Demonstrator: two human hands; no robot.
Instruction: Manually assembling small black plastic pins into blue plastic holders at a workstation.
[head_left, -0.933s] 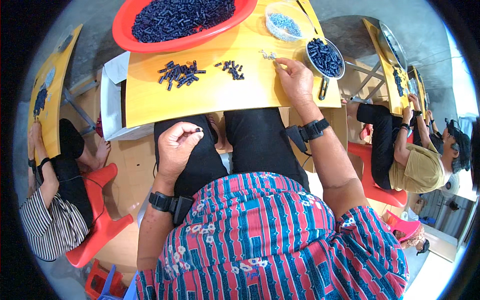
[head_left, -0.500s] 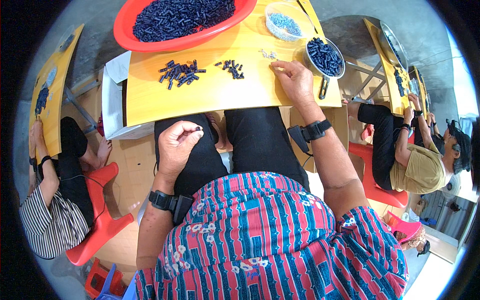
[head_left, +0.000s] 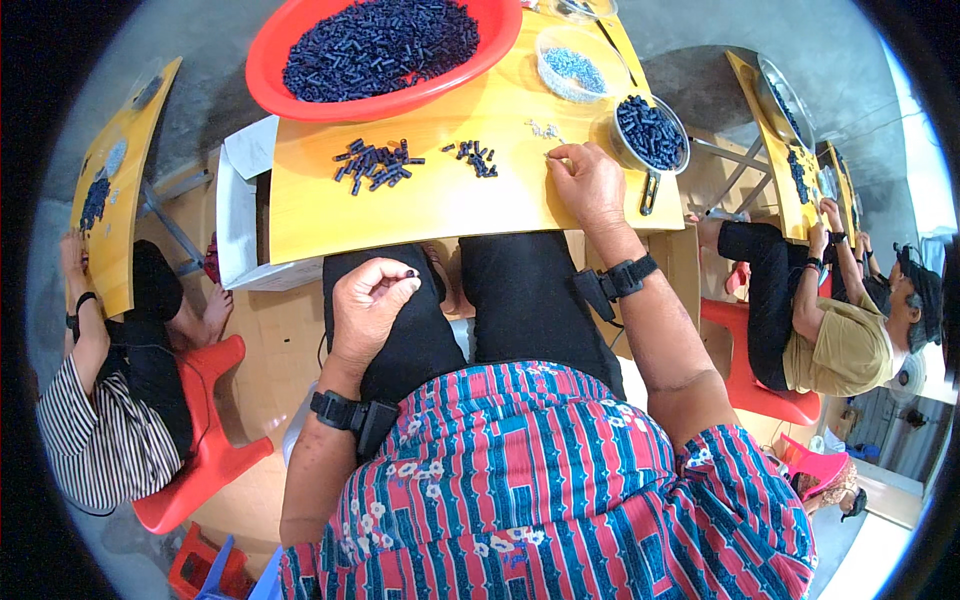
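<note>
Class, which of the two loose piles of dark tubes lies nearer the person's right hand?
The smaller tube pile, lying between the right hand and the larger tube pile farther left.

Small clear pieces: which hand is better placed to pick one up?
Likely right: the right hand is close to the small clear pieces; whether it holds anything is unclear. The left hand is farther away, pinching a small dark piece.

Bright o/all, R side partly blown out, blk corners, fisheye distort.
</note>
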